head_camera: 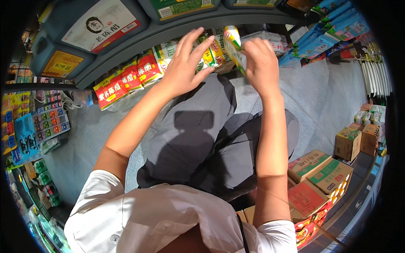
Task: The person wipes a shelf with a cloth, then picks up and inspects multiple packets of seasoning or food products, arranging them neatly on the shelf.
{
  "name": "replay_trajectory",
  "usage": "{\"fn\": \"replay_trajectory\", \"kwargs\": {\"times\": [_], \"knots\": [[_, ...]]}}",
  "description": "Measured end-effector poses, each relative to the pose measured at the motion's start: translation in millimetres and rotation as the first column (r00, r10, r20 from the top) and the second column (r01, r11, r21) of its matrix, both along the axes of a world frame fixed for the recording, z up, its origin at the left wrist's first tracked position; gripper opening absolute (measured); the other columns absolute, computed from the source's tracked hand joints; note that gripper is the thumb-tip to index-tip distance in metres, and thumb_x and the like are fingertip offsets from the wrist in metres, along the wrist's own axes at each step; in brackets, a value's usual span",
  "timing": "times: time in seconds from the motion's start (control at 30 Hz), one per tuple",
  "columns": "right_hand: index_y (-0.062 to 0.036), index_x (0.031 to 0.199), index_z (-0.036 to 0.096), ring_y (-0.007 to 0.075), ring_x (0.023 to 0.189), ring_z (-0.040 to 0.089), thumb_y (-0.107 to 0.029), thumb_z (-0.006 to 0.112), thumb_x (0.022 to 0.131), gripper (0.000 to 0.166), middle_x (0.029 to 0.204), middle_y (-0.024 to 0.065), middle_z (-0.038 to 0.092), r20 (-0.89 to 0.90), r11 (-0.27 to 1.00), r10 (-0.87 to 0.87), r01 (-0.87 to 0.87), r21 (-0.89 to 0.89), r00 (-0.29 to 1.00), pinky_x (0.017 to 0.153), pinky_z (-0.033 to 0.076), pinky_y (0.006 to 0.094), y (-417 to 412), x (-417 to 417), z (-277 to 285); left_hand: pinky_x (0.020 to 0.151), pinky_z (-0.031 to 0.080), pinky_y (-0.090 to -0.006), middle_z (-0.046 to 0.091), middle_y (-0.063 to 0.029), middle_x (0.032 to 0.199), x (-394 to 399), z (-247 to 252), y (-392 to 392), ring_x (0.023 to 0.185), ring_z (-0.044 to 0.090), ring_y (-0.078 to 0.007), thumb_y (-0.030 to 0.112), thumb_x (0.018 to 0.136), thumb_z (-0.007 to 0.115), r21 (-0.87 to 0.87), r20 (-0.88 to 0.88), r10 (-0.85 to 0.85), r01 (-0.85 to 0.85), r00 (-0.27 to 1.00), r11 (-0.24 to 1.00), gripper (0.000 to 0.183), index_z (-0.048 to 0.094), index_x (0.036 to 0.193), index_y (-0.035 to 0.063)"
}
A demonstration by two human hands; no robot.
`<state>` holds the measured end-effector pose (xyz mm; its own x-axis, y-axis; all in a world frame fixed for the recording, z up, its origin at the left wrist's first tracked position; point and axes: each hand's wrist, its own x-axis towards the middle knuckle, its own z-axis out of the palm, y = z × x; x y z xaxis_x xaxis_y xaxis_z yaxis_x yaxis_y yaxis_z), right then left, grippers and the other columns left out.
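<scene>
My right hand (261, 64) grips a yellow, green and white plastic pouch (233, 47), held up on edge in front of the lower shelf. My left hand (186, 64) holds nothing; its fingers are spread above the packets on that shelf. Red vinegar pouches (110, 91) lie in an overlapping row to the left of my left hand. A yellow and red packet (213, 55) lies between my hands, and green and white packets (166, 52) lie behind my left hand. White bags with red print (277, 42) lie beyond my right hand.
Large dark jugs (104, 25) stand on the grey shelf (190, 27) above the packets. Blue packets (332, 31) hang at the upper right. Cardboard cartons (329, 175) are stacked at the lower right. Small goods in trays (52, 121) are at the left. My bent knees are below my hands.
</scene>
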<state>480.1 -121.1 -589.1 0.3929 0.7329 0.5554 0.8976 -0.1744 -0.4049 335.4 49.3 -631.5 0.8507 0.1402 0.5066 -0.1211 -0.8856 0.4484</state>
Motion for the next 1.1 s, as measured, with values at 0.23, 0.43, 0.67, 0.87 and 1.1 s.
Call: {"fn": "replay_trajectory", "kwargs": {"times": [0.23,0.43,0.67,0.87,1.1], "knots": [[-0.001,0.083,0.054,0.0191,0.074,0.052,-0.016,0.06,0.087,0.017,0.078,0.0062,0.054,-0.658,0.71,0.572,-0.698,0.097,0.49,0.069,0.044,0.0307,-15,-13,10,0.09,0.046,-0.041,0.06,-0.0139,0.12,-23,19,-22,0.107,0.059,-0.0308,0.04,0.061,0.085,-0.491,-0.41,-0.66,0.457,0.63,0.741,0.084,0.048,0.13,0.0066],[-0.004,0.084,0.056,0.007,0.074,0.051,-0.016,0.064,0.087,0.015,0.078,-0.0006,0.054,-0.902,0.685,0.395,-0.71,0.161,0.176,0.065,0.042,0.0225,-3,-14,-11,0.083,0.051,-0.03,0.068,-0.0042,0.098,-50,-31,-59,0.094,0.064,-0.0153,0.018,0.071,0.081,-0.999,0.003,-0.796,0.027,0.605,0.017,0.044,0.062,0.108,0.0028],[-0.0049,0.118,0.054,0.0169,0.09,0.062,-0.043,0.049,0.097,0.044,0.108,0.0095,0.062,-0.997,0.996,-0.077,-0.046,-0.076,-0.028,0.072,0.054,0.0311,-7,12,-40,0.076,0.056,-0.0323,0.065,-0.0107,0.108,-19,-47,-62,0.096,0.065,-0.0191,0.006,0.085,0.065,-0.894,0.076,-0.25,-0.045,0.965,-0.446,0.04,0.052,0.121,-0.002],[0.0042,0.126,0.048,0.0145,0.085,0.065,-0.022,0.068,0.087,0.051,0.101,0.0108,0.065,-0.991,0.996,-0.03,-0.08,-0.04,0.13,0.068,0.054,0.0271,7,2,-48,0.08,0.052,-0.0304,0.067,-0.0096,0.104,24,-54,-45,0.091,0.066,-0.017,0.003,0.083,0.066,-0.987,-0.007,-0.062,-0.017,0.998,-0.159,0.032,0.059,0.114,-0.0029],[0.0029,0.121,0.056,0.0167,0.092,0.063,-0.006,0.068,0.081,0.043,0.107,0.0142,0.065,-0.78,0.978,-0.169,0.203,-0.054,0.603,0.079,0.051,0.029,38,32,-100,0.089,0.048,-0.0295,0.061,-0.0129,0.114,53,-45,-27,0.103,0.061,-0.0192,-0.004,0.082,0.057,-0.962,-0.208,0.079,-0.219,0.975,0.166,0.045,0.045,0.125,-0.006]]}}
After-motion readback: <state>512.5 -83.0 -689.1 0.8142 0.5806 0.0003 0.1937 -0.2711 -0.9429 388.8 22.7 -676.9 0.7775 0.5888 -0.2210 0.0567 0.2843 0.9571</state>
